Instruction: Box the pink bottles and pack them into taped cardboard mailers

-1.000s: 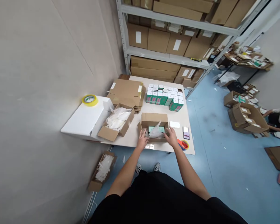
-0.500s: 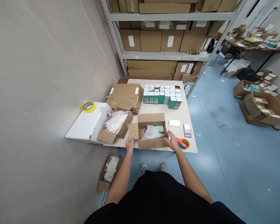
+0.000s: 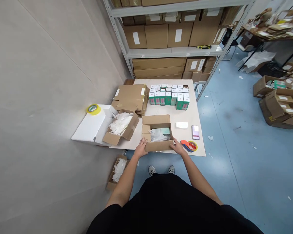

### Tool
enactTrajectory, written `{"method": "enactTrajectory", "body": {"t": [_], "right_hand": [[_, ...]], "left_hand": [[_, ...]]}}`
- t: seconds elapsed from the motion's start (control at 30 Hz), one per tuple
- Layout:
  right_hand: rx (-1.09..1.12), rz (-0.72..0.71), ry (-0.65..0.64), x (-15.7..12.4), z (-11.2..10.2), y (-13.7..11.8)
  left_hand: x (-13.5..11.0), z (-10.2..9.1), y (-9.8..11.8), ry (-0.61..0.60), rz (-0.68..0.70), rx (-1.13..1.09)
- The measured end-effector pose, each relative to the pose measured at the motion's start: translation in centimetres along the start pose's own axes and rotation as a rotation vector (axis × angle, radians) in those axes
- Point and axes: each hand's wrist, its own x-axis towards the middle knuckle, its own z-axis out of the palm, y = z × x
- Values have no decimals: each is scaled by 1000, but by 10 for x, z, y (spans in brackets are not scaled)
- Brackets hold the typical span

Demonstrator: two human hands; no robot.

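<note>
In front of me on the table stands an open cardboard box (image 3: 158,147), with a crumpled clear plastic bag (image 3: 158,135) and a pale green box (image 3: 166,131) inside. Its left end flap (image 3: 146,133) is folded inward, while the far and near flaps stay out. My left hand (image 3: 141,148) grips the front left corner, fingers at the folded flap. At the front right corner, my right hand (image 3: 177,147) holds the box edge, thumb toward the inside. An orange-handled tool (image 3: 188,145) and a yellow tape roll (image 3: 194,147) lie right of that hand.
Green-and-white product boxes (image 3: 169,97) stand in rows behind, beside stacked flat cartons (image 3: 130,94). A carton of white packing (image 3: 130,130) sits left. A white box (image 3: 182,125) and a purple-white pack (image 3: 195,132) lie right. Shelving (image 3: 172,52) rises behind the table.
The left end flap has swung from sticking outward to folded inside the box. My left hand has moved inward to the front left corner. My right hand stays at the right corner.
</note>
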Motion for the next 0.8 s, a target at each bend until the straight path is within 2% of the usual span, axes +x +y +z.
{"method": "enactTrajectory", "body": {"t": [0.13, 0.27, 0.43, 0.57, 0.67, 0.8], "right_hand": [[146, 15, -32, -2, 4, 10], [283, -1, -28, -2, 2, 9], [520, -31, -73, 1, -9, -3], [525, -111, 27, 5, -11, -11], [422, -116, 147, 11, -4, -14], [120, 29, 388, 26, 11, -18]], "left_hand": [[1, 2, 2, 1, -13, 38], [6, -7, 3, -9, -8, 14], [11, -38, -16, -53, 93, -157], [16, -66, -29, -28, 89, -368], [25, -72, -28, 96, 19, -434], [45, -58, -19, 358, 0, -407]]}}
